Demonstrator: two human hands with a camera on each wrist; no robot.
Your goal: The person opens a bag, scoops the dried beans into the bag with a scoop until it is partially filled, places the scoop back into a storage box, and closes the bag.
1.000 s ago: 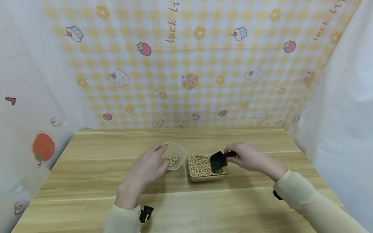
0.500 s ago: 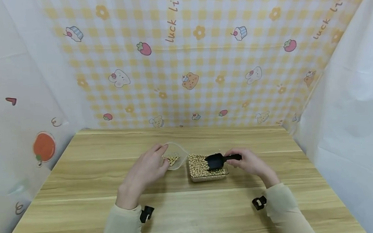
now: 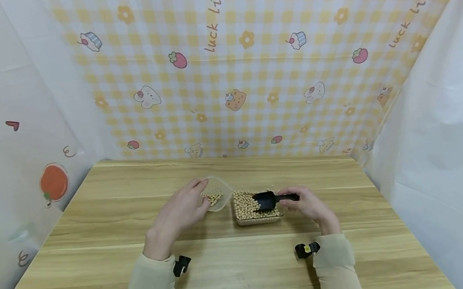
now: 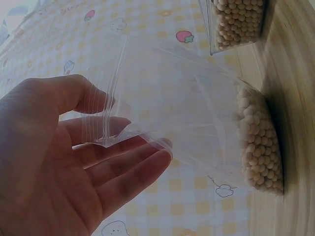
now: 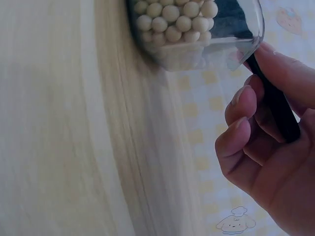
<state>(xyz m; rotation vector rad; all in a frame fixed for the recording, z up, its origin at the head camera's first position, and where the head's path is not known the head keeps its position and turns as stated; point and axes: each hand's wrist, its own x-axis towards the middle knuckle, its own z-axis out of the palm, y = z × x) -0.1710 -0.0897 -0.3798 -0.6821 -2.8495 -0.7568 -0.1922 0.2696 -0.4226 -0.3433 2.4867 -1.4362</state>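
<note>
My left hand pinches the rim of a clear zip bag between thumb and fingers. The bag stands with its mouth spread, and beige soybeans lie at its bottom. To its right is a clear rectangular box full of the same beans. By its handle, my right hand grips a black scoop, whose blade lies in among the beans on the box's right side. The right wrist view shows the scoop handle between thumb and curled fingers, beside the box wall.
Bag and box stand close together on a wooden table. A checked cloth hangs behind the table's back edge. White sheets close in both sides.
The scoop's blade has turned from pointing down to lying flatter in the beans, slightly further left. My right forearm has swung inward to the left. The left hand and bag hold still.
</note>
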